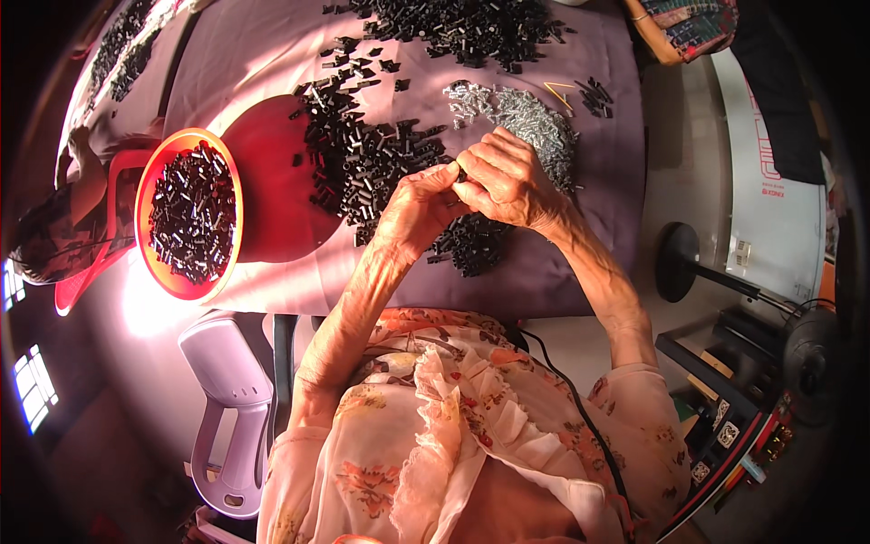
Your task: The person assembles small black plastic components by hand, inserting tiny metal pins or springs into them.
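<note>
A: What are the hands doing?

B: The left hand and the right hand meet above the table, thumbs and fingers pinched together on a small black part. It sits right between the two sets of fingertips, so most of it is hidden

A: Does either hand hold anything else?

B: I cannot tell; the curled fingers of the right hand cover its palm

A: And around them?

B: A broad heap of black parts spreads to the left of the hands, and a smaller black pile lies just below them. Past the right hand is a mound of small silver metal pieces, with a thin yellow V-shaped object near its upper right edge

A: Further out?

B: Another big black heap lies at the far side of the mauve tablecloth. Well to the left, an orange-rimmed tub is filled with short black pieces, and below it stands a pale lilac plastic chair
</note>
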Demonstrator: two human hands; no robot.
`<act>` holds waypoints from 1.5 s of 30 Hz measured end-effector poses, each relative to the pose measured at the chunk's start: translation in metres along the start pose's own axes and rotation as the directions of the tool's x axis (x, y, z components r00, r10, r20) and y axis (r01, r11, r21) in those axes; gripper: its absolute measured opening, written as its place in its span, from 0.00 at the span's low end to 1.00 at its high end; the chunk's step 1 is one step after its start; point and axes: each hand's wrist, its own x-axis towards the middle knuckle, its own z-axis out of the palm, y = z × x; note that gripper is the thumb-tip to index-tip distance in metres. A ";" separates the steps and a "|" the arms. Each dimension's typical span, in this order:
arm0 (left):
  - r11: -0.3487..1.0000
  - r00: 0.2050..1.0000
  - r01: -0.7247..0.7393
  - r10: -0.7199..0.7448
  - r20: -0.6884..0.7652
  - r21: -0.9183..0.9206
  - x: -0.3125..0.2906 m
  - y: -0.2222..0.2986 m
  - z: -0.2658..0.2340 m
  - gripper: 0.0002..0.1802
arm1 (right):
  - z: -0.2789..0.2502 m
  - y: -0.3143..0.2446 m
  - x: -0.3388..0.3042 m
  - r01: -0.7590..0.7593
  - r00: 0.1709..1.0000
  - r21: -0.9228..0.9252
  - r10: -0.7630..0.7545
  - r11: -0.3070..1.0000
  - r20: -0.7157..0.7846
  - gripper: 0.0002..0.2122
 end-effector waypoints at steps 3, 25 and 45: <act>1.000 1.000 0.013 -0.013 0.002 -0.020 0.000 0.003 0.000 0.09 | 0.003 0.001 0.002 -0.011 1.000 0.019 0.011 1.000 0.027 0.07; 0.879 0.955 -0.190 0.268 -0.123 0.438 -0.019 0.012 -0.001 0.07 | 0.000 -0.003 0.009 -0.237 0.948 0.209 0.179 0.949 0.262 0.17; -0.128 0.323 -0.209 0.927 0.192 0.969 -0.121 0.136 -0.088 0.13 | 0.031 0.019 0.009 -0.575 0.818 0.394 0.515 0.718 0.257 0.06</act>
